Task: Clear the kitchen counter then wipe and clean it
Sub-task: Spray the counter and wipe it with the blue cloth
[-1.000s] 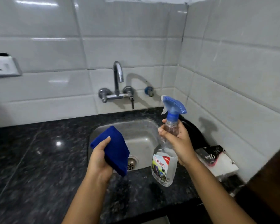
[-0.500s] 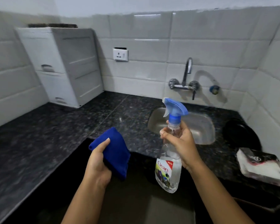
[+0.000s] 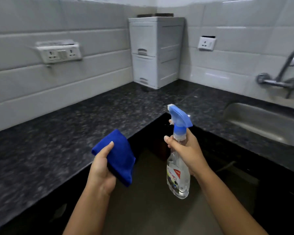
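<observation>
My left hand (image 3: 100, 168) grips a folded blue cloth (image 3: 119, 155), held upright in front of the inner corner of the counter. My right hand (image 3: 185, 151) holds a clear spray bottle (image 3: 177, 173) by its neck, just under the blue trigger head (image 3: 179, 118); the bottle hangs over the floor, its nozzle pointing left. The black speckled L-shaped counter (image 3: 75, 131) runs along the left wall and the back wall. Both hands are above the floor gap, not touching the counter.
A white plastic drawer unit (image 3: 155, 51) stands in the counter's far corner. A steel sink (image 3: 265, 122) with a wall tap (image 3: 282, 77) is at the right. Wall sockets, one double (image 3: 59, 52) and one single (image 3: 206, 43), sit above the counter.
The view has swung left: the sink and tap slid to the right edge and the left counter run and drawer unit came into view. Both hands keep the same hold.
</observation>
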